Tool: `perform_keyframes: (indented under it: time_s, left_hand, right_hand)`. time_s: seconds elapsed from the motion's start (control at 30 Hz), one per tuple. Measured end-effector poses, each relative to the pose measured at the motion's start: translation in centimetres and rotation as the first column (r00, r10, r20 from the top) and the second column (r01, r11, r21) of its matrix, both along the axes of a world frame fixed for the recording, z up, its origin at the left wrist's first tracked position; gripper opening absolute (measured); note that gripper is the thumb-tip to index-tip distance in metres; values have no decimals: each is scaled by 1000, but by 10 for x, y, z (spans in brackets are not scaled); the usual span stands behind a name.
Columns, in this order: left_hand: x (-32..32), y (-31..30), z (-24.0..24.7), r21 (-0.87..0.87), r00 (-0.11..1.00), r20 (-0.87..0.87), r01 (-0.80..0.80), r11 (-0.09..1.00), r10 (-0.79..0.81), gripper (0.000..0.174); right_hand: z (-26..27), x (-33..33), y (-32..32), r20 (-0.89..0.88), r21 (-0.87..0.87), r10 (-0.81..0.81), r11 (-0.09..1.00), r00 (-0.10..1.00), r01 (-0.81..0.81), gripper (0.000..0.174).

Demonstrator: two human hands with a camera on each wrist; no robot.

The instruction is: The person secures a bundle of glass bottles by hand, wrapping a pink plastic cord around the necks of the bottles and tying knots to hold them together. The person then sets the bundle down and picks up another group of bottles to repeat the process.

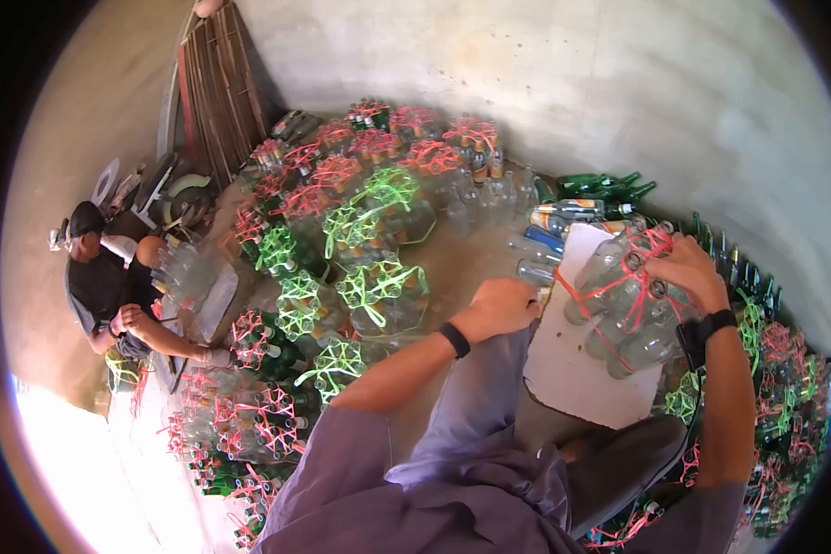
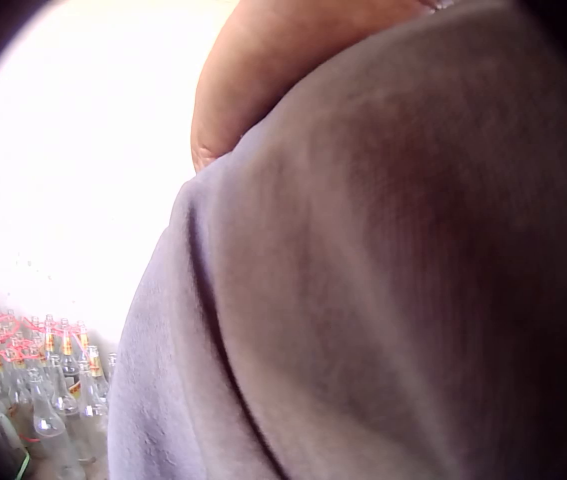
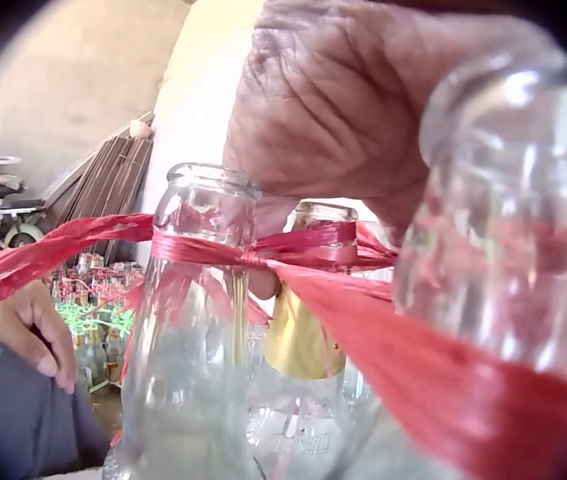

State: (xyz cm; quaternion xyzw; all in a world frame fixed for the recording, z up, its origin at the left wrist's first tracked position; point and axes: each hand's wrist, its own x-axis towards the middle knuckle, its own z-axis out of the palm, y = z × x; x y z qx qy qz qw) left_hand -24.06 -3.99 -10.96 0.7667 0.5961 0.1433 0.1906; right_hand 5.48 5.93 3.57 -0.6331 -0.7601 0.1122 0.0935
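A bundle of clear glass bottles, necks lashed together with red plastic twine, leans on a pale board by my right side. My right hand grips it at the necks from above. In the right wrist view, the fingers of this hand reach down among the necks, a fingertip showing under the twine, beside a neck with gold foil. My left hand rests on my left knee, fingers loosely bent over it and holding nothing. Trouser cloth fills most of the left wrist view.
Many bottle bundles tied with red or green twine stand to the left and ahead. Loose green bottles lie along the wall. More bundles crowd the right. Another person sits at the left, beside clear bottles.
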Motion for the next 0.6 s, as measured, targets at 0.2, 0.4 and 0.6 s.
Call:
perform_keyframes:
  time_s: [0.2,0.4,0.6]
  left_hand:
    - [-2,2,-6,36,1000,-8,-14,999,14,30]
    - [-1,1,-1,78,999,-51,-5,997,9,29]
    - [-1,-2,5,67,1000,20,-16,998,15,29]
  right_hand:
    - [-10,9,16,-18,-118,27,993,999,-29,53]
    - [-6,3,5,96,-11,-67,998,993,69,60]
    - [1,-3,-2,159,-53,-102,992,982,112,68]
